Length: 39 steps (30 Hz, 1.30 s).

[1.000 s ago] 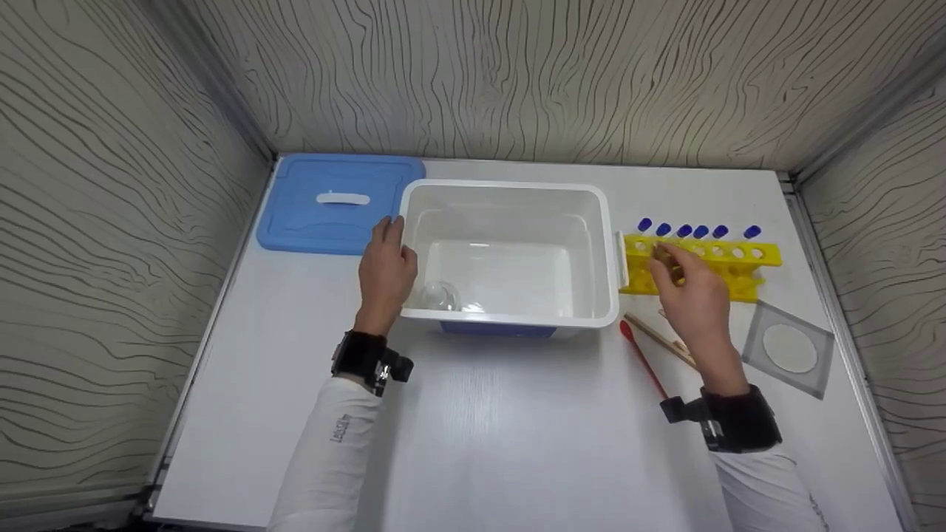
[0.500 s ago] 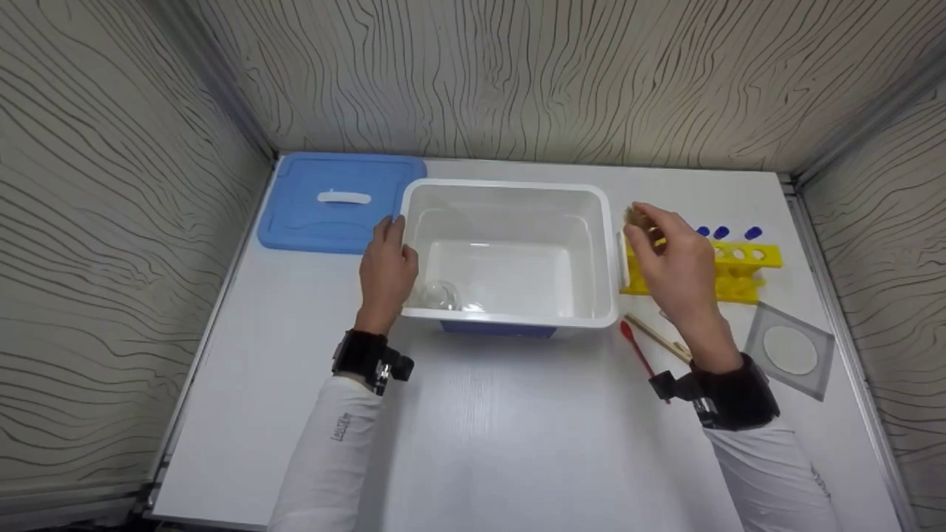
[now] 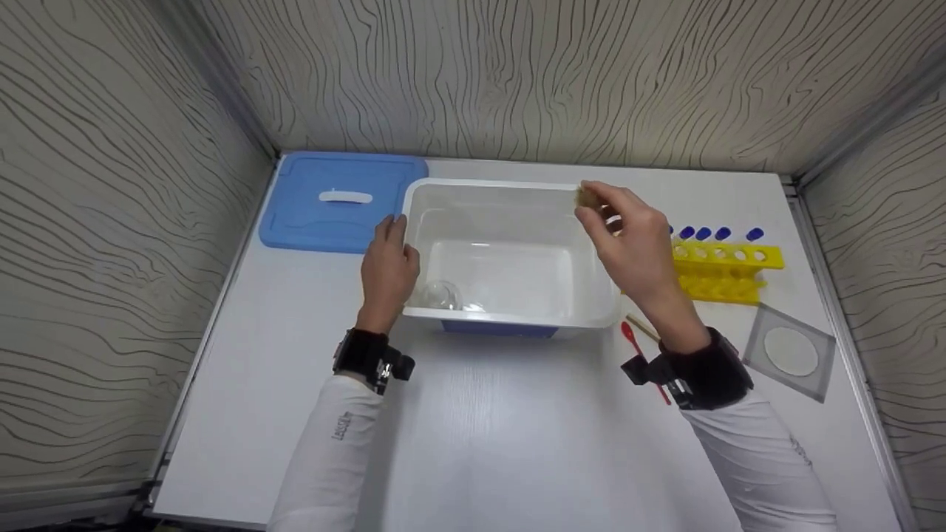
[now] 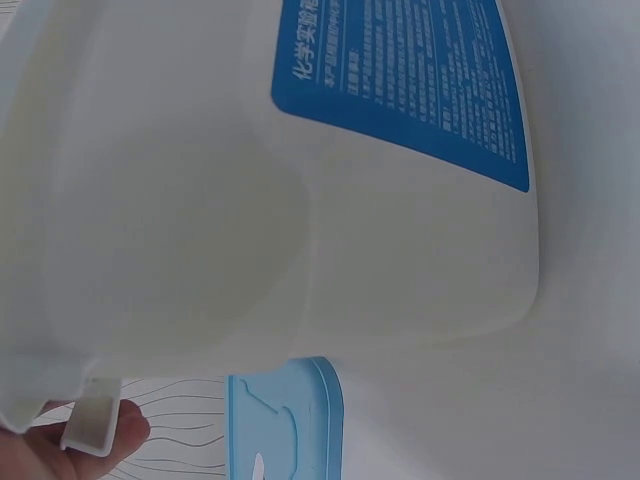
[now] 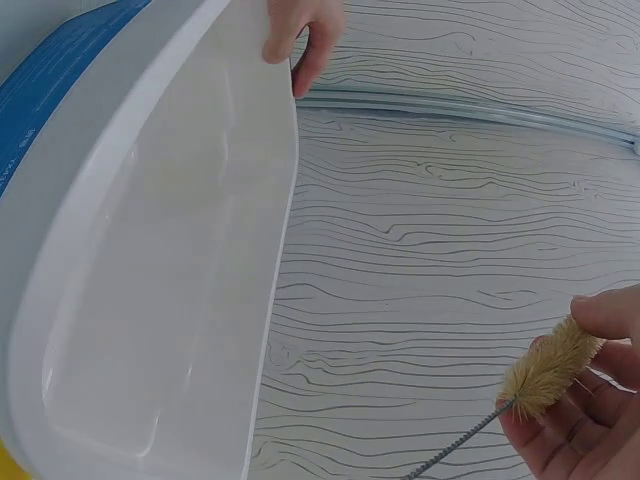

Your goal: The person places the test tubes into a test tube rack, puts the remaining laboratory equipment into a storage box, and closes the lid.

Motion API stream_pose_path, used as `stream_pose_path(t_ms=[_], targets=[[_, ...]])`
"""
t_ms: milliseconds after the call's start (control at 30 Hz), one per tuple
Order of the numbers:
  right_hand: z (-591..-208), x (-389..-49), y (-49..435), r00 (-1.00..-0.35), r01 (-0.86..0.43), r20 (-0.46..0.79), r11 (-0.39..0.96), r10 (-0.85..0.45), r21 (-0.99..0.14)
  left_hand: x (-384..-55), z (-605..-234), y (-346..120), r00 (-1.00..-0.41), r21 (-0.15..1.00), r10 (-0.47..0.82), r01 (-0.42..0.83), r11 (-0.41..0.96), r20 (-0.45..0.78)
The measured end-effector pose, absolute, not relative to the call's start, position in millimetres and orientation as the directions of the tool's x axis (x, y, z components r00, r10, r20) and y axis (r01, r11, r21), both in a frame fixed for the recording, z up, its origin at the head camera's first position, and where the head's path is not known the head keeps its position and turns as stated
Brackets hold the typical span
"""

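Observation:
My right hand (image 3: 635, 244) is raised over the right back corner of a white plastic storage box (image 3: 510, 321). It pinches a test tube brush (image 5: 552, 370) by its tan bristles, and the twisted wire stem points away in the right wrist view. At the box's left rim, my left hand (image 3: 388, 270) grips the edge by the white side clip (image 4: 92, 420). Inside the box, a clear round glass vessel (image 3: 441, 295) lies in the near left corner. A blue label (image 4: 400, 85) covers part of the box's front.
A blue lid (image 3: 295, 214) with a white handle lies left of the box. To the right are a yellow test tube rack (image 3: 724, 281), several blue caps (image 3: 723, 233) behind it, a red spoon (image 3: 628, 332), a wooden stick (image 3: 641, 325) and a grey gauze square (image 3: 824, 351) with a white disc.
My right hand has moved left and up from the yellow rack to the box's right back corner, carrying the test tube brush. The left hand stays on the rim.

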State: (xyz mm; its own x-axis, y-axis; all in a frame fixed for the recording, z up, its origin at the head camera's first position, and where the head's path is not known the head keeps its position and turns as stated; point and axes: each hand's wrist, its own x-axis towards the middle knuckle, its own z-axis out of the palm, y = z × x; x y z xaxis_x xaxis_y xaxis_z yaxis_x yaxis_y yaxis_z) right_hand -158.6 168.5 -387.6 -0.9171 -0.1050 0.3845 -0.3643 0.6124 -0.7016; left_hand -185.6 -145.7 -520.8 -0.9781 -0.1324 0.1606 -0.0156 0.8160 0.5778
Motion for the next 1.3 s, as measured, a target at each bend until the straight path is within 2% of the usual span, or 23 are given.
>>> stream_pose_path(t_ms=[367,467,933,1300], targets=[[-402,-172,153,-0.942,-0.323,0.217,0.517,-0.256,-0.793,-184,-521,-148,-0.97,0.577,-0.12,0.026,0.816,0.214],[-409,-176,150,-0.941,-0.299,0.151,0.535,-0.303,-0.79,-184,-522,-149,-0.97,0.577,-0.124,0.02,0.817,0.209],[-449,-182,142,-0.884,-0.304,-0.042,0.641,-0.466,-0.705,-184,-521,-147,-0.974,0.573,-0.123,0.01,0.819,0.192],[-467,-189,137,-0.797,-0.31,-0.209,0.682,-0.566,-0.662,-184,-521,-147,-0.972,0.58,-0.124,0.014,0.815,0.197]])
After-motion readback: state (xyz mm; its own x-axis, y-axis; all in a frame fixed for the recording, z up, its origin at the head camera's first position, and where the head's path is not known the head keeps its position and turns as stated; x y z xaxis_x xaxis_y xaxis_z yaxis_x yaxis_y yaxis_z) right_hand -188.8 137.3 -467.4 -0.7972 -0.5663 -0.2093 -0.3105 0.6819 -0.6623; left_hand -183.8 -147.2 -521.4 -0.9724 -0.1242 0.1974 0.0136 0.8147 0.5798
